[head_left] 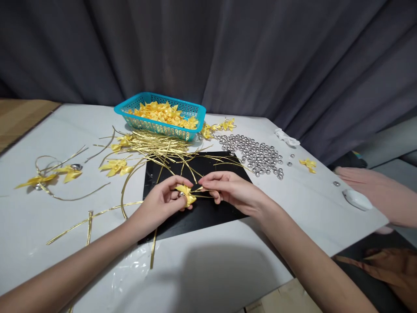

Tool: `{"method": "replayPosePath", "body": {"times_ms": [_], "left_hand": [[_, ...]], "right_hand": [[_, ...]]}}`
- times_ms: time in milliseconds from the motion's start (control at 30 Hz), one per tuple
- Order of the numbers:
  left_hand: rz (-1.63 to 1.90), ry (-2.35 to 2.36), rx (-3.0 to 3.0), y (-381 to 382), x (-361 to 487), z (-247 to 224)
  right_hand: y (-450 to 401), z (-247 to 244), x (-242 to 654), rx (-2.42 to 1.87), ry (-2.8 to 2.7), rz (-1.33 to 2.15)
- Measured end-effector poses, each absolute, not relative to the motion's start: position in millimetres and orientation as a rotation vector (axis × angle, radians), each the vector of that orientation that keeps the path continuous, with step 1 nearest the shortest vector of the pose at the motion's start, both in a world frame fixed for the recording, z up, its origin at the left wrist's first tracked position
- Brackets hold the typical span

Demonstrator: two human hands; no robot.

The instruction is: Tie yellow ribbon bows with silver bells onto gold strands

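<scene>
In my left hand [166, 198] is a yellow ribbon flower [186, 195], pinched between thumb and fingers, with a small silver piece showing at its left side. Gold twist ties [198, 189] run from the flower toward my right hand [228, 189], whose thumb and forefinger close on their ends. Both hands are over a black mat [195, 221]. Just behind them lies a loose pile of gold twist ties [159, 145], some reaching across the mat.
A blue basket [156, 129] of yellow flowers stands at the back. Silver beads [260, 156] are heaped to the right, near a white computer mouse [357, 200]. More flowers with ties [39, 180] lie at left. Behind the table hangs a grey curtain [228, 52].
</scene>
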State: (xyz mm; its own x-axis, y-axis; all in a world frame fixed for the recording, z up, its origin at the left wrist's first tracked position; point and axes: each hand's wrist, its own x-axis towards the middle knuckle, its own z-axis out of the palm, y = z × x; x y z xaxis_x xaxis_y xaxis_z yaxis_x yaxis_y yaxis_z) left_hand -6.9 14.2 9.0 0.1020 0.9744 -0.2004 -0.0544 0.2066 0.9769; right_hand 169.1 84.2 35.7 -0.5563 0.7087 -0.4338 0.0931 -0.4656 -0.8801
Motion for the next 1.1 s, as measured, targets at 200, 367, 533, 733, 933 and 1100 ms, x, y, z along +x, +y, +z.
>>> {"method": "replayPosePath", "body": {"times_ms": [200, 367, 533, 733, 933, 1100], "left_hand": [[0.954, 1.153, 1.103, 12.0, -6.8, 12.6], [0.924, 1.111, 1.113, 10.2, -8.3, 14.1], [1.038, 1.102, 1.086, 11.6, -14.6, 7.4], [1.124, 1.025, 0.994, 10.3, -15.5, 2.2], [1.17, 1.063, 1.0, 14.9, -12.9, 2.0], [1.167, 1.141, 0.893, 16.9, -10.5, 3.7]], "right_hand": [[84.8, 38.5, 169.4, -1.223, -1.412, 1.749], [83.5, 37.9, 169.5, -1.203, -1.539, 1.728], [82.7, 40.1, 170.9, -1.173, -1.598, 1.498], [71.4, 37.3, 164.0, -1.127, -1.676, 1.497], [65.5, 34.5, 158.3, -1.175, -1.769, 1.631], [59.3, 37.1, 157.4, -1.218, -1.687, 1.516]]}}
